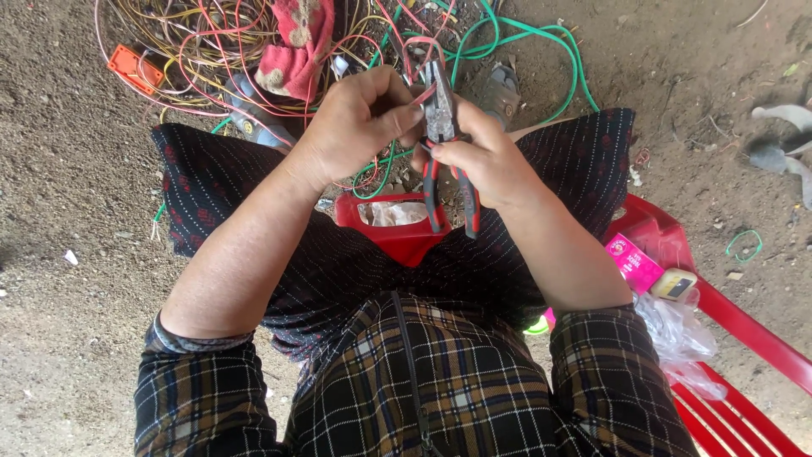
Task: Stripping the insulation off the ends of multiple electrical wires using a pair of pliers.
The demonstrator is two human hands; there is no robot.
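Gripping a pair of steel pliers with red-and-black handles (443,144), the right hand (486,161) is closed around the grips just below the metal head, which points to the far side. The left hand (355,123) sits just left of it, fingers pinched on a thin pink insulated wire (420,95) that meets the pliers' head; the two hands are close together, nearly touching. Beyond them, on the dirt ground (68,152), lies a tangle of red, yellow and green wires (220,51). A red plastic chair (719,313) stands at the near right, a small pink cardboard box (633,262) on it.
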